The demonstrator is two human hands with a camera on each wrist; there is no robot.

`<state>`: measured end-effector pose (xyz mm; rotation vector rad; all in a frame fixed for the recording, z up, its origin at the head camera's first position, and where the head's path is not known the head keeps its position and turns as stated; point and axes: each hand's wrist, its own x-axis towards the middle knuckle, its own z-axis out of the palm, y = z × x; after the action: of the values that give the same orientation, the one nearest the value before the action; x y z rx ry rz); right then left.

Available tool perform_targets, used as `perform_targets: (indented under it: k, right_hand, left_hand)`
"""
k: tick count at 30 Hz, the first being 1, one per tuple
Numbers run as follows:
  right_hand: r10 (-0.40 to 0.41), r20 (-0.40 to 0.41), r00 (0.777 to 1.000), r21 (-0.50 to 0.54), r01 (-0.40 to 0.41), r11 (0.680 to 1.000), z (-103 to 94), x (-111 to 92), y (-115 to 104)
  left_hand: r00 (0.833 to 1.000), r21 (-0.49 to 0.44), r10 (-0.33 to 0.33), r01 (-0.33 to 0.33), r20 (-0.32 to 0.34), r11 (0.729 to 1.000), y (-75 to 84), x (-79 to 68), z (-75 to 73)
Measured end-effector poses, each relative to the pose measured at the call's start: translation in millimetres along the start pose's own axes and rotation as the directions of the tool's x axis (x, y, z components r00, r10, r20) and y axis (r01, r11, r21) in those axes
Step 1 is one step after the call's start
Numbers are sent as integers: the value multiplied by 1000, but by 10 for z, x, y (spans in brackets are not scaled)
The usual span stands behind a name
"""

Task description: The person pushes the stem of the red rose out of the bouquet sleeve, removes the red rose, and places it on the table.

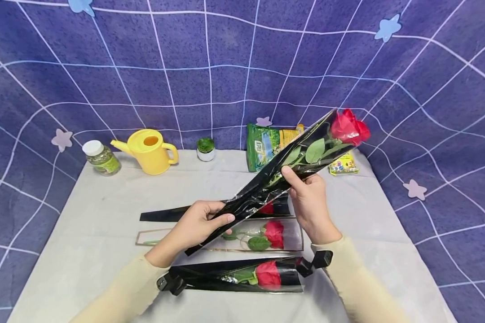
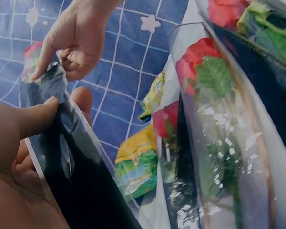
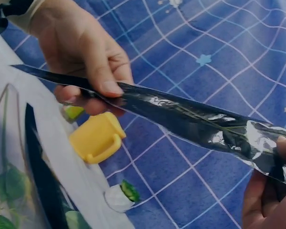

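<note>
A red rose in a black and clear sleeve [image 1: 262, 188] is held up at a slant above the table, its bloom [image 1: 349, 128] at the upper right. My left hand [image 1: 200, 222] pinches the narrow lower end between thumb and fingers. Higher up, my right hand [image 1: 309, 197] grips the wider part below the bloom, thumb on the front. Beneath lie more wrapped roses: one in a black sleeve [image 1: 161, 214] partly hidden at the back, one in a clear sleeve [image 1: 273, 234] in the middle, and another black-sleeved rose [image 1: 266, 274] nearest me.
Along the back stand a white-lidded jar [image 1: 101, 158], a yellow watering can [image 1: 149, 152], a small potted plant [image 1: 205, 149] and a green bag [image 1: 259, 146]. A small yellow packet [image 1: 344, 164] lies right of them. A blue grid-patterned cloth [image 1: 226, 85] surrounds the white table [image 1: 105, 202].
</note>
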<state>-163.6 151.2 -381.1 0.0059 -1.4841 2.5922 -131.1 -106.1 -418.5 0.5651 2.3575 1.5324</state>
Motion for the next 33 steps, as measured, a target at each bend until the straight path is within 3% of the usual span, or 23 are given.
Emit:
perform_targets:
  k: [4, 10, 13, 18, 22, 26, 30, 33]
  right_hand:
    - [-7, -18, 1000, -77, 5, 997, 2, -54, 97]
    - [30, 32, 999, -243, -21, 970, 22, -146, 217]
    - [48, 42, 998, -291, -34, 956, 52, -205, 278]
    - [60, 31, 998, -261, -50, 964, 34, -213, 314]
    - [66, 26, 998, -216, -58, 975, -13, -146, 197]
    - [17, 52, 998, -141, -10, 990, -66, -30, -1]
    - [18, 98, 995, -144, -4, 990, -74, 30, -92]
    - [23, 105, 994, -162, -6, 987, -44, 25, -78]
  left_hand:
    - [1000, -13, -9, 9, -15, 1000, -39, -8, 42]
    - [999, 15, 36, -36, -22, 999, -62, -20, 44]
    - [998, 23, 46, -45, -34, 999, 54, -42, 44]
    - [999, 8, 30, -30, -34, 1000, 323, -90, 25]
    - [1000, 12, 9, -9, -19, 1000, 249, -78, 1]
    - [1000, 6, -18, 18, -8, 1000, 99, -67, -26]
    - [1000, 72, 17, -16, -21, 997, -22, -32, -50]
    - [999, 79, 39, -38, -20, 996, -17, 9, -57]
